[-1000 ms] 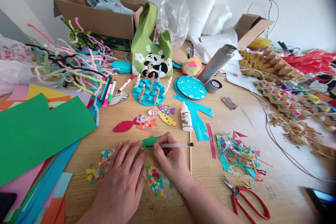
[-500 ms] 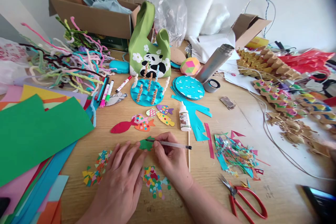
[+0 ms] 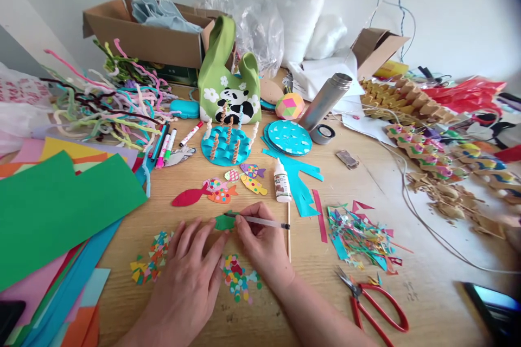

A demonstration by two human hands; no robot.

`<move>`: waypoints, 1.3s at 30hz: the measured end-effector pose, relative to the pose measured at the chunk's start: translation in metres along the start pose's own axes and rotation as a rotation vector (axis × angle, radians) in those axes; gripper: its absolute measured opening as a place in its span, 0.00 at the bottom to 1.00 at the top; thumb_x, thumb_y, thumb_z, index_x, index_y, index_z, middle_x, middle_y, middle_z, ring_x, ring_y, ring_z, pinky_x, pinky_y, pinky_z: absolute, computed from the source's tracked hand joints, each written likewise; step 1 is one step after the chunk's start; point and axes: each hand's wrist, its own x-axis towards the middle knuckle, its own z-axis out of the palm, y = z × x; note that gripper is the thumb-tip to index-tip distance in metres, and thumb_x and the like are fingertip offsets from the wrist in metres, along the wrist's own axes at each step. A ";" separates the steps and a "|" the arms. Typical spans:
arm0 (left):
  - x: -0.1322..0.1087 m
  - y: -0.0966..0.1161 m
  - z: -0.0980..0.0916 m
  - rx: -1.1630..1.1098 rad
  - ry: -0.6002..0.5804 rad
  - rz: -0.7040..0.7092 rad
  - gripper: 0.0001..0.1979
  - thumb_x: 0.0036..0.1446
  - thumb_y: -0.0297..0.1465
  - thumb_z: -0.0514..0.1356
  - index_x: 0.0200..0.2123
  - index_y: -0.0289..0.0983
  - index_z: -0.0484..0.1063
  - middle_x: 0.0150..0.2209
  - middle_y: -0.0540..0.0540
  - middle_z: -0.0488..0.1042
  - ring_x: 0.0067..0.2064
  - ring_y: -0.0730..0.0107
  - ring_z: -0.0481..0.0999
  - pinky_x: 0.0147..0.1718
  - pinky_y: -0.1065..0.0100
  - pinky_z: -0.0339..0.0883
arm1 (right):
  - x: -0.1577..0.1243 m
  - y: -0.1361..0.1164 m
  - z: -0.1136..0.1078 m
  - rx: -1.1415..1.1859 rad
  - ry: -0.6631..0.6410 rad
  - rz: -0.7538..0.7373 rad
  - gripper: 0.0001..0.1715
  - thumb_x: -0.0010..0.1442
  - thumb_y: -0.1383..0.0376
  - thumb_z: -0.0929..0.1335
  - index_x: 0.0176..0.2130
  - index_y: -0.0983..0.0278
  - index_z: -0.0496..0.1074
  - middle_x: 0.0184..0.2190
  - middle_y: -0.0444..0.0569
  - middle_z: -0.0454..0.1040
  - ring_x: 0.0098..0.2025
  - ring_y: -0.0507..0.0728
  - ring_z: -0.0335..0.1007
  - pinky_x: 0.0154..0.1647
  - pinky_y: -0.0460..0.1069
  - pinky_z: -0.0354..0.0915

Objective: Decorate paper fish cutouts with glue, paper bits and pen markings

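A pen (image 3: 264, 222) is pinched in my right hand (image 3: 262, 241), its tip on a small green paper fish (image 3: 225, 220). My left hand (image 3: 189, 265) lies flat with fingers outstretched, the fingertips at the near left edge of that fish. Parts of the green fish are hidden by my fingers. Just beyond lie a red paper fish (image 3: 188, 196), an orange spotted fish (image 3: 222, 193) and a yellow fish (image 3: 253, 184), among several others. Small round paper dots (image 3: 240, 276) are heaped between my wrists, and triangular scraps (image 3: 148, 263) sit left of my left hand.
A glue bottle (image 3: 281, 181) stands past my right hand, near a thin wooden stick (image 3: 288, 238). Red-handled scissors (image 3: 376, 303) and a pile of paper shreds (image 3: 364, 236) lie to the right. Coloured sheets (image 3: 61, 217) cover the left side. A green panda bag (image 3: 230, 87) stands behind.
The camera view has shifted slightly, so the scene sits a little differently in the frame. Both hands hold nearly the same pose, with the pen still on the green fish.
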 end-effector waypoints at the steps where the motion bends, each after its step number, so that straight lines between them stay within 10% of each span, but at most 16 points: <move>1: 0.000 0.000 0.000 -0.005 -0.001 -0.002 0.23 0.63 0.28 0.54 0.62 0.42 0.65 0.58 0.39 0.66 0.61 0.48 0.62 0.60 0.40 0.60 | 0.000 0.000 0.000 0.001 0.003 -0.002 0.09 0.61 0.61 0.69 0.33 0.62 0.66 0.24 0.41 0.68 0.23 0.50 0.62 0.23 0.45 0.57; 39: -0.004 -0.001 -0.002 -0.054 -0.047 -0.035 0.23 0.62 0.26 0.54 0.60 0.41 0.66 0.62 0.40 0.62 0.64 0.49 0.58 0.61 0.40 0.61 | 0.001 0.002 0.000 -0.029 -0.019 0.044 0.12 0.61 0.58 0.69 0.31 0.61 0.65 0.22 0.42 0.68 0.20 0.49 0.58 0.18 0.44 0.54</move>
